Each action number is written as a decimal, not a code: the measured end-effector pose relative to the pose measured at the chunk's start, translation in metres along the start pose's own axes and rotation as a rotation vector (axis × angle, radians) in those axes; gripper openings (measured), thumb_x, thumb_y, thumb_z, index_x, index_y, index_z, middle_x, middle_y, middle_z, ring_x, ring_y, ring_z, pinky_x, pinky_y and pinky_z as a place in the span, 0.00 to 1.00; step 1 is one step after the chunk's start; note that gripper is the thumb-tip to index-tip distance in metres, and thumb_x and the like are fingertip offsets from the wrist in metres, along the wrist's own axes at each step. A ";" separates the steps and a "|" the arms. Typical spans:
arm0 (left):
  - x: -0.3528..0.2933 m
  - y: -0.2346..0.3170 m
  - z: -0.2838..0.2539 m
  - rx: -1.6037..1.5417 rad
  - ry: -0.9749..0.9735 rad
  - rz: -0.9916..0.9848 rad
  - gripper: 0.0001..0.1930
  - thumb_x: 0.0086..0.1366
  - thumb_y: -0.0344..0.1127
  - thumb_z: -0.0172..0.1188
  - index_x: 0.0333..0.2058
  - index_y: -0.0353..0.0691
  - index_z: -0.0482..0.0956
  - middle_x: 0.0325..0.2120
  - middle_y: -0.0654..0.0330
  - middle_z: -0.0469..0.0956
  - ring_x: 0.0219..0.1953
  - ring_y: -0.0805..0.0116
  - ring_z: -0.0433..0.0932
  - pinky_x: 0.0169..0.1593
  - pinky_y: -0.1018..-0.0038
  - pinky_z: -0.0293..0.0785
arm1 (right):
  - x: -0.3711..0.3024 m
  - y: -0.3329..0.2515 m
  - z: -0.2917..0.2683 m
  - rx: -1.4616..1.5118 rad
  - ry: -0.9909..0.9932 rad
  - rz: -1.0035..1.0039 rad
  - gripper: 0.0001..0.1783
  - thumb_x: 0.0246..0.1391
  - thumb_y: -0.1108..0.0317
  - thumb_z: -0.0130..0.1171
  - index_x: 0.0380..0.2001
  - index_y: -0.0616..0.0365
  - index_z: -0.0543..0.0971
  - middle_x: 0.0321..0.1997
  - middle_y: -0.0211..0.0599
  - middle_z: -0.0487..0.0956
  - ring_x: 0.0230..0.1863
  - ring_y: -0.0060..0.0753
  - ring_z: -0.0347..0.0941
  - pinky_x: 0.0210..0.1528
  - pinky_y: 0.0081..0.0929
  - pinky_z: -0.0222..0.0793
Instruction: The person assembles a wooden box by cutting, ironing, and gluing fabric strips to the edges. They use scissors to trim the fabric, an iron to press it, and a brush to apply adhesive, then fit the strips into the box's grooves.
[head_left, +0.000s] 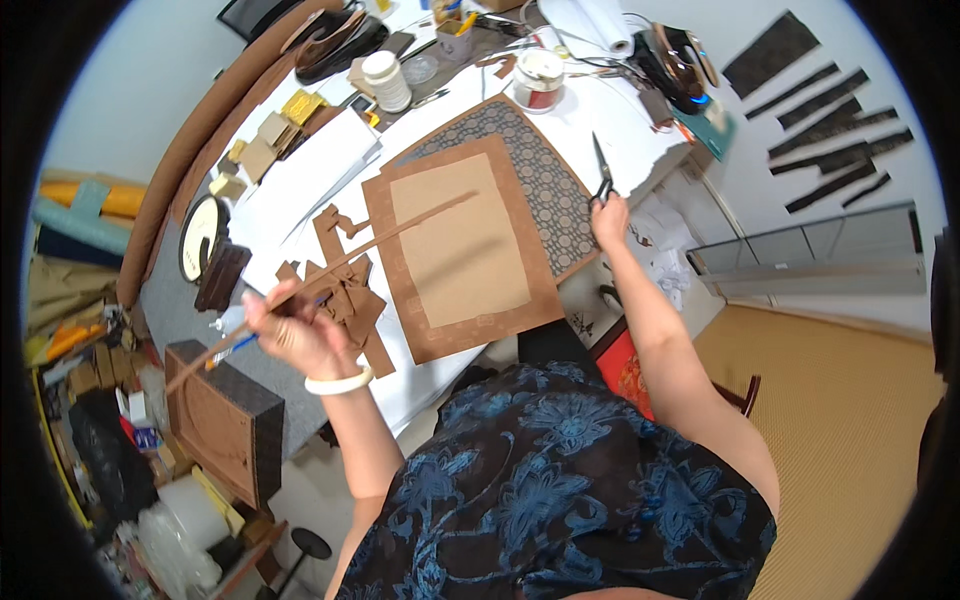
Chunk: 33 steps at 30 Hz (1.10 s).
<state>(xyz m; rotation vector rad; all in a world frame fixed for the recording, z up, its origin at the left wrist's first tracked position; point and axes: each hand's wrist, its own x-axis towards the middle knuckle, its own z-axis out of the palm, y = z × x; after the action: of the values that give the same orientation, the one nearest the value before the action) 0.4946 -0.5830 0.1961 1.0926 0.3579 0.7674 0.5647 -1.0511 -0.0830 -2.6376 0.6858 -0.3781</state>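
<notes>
My left hand [300,335], a white bangle at its wrist, pinches a long thin brown leather strip [420,217]. The strip slants from the lower left up over the panel. On the right, my right hand [609,222] grips scissors [601,165] by the handles, blades pointing away. Between my hands lies a flat panel with a brown leather border [545,290] and a tan middle [470,270]. It partly covers a dark patterned sheet [560,195] edged in brown. Brown leather scraps [352,300] are heaped beside the panel, near my left hand.
A white jar [386,82] and a lidded tub [538,80] stand at the back. A brown box [225,425] is at the lower left, and a leather roll [160,190] curves along the left edge. Dark strips [825,130] hang at the right.
</notes>
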 end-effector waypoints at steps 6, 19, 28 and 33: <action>-0.022 -0.050 0.100 -0.068 0.051 -0.079 0.17 0.72 0.49 0.56 0.29 0.45 0.68 0.20 0.61 0.78 0.16 0.80 0.62 0.20 0.83 0.55 | 0.123 0.017 -0.001 -0.185 -0.360 -0.263 0.17 0.52 0.60 0.66 0.39 0.63 0.82 0.41 0.55 0.80 0.46 0.58 0.77 0.50 0.46 0.73; -0.086 -0.131 0.271 -0.236 0.136 -0.102 0.13 0.67 0.47 0.63 0.28 0.49 0.74 0.23 0.61 0.79 0.28 0.75 0.77 0.23 0.81 0.64 | 0.619 0.181 -0.106 -0.221 -0.234 -0.124 0.48 0.49 0.27 0.59 0.52 0.65 0.76 0.47 0.59 0.80 0.51 0.57 0.77 0.55 0.45 0.71; -0.106 -0.104 0.300 -0.165 0.169 0.018 0.13 0.68 0.46 0.60 0.28 0.48 0.72 0.22 0.62 0.80 0.21 0.81 0.68 0.26 0.84 0.61 | 0.545 0.084 -0.154 0.313 0.025 -0.453 0.28 0.52 0.46 0.70 0.44 0.60 0.81 0.27 0.29 0.80 0.28 0.23 0.76 0.34 0.26 0.71; -0.102 -0.090 0.322 0.027 0.042 0.149 0.14 0.69 0.44 0.60 0.27 0.46 0.70 0.19 0.64 0.79 0.18 0.83 0.61 0.22 0.84 0.57 | 0.434 -0.032 -0.311 0.790 -0.433 -0.703 0.17 0.56 0.63 0.71 0.46 0.59 0.82 0.26 0.20 0.77 0.25 0.12 0.70 0.27 0.12 0.65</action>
<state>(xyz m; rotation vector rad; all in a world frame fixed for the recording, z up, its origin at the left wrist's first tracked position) 0.6547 -0.8903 0.2461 1.1382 0.3260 0.9211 0.8357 -1.3403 0.2765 -1.9844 -0.4729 -0.1836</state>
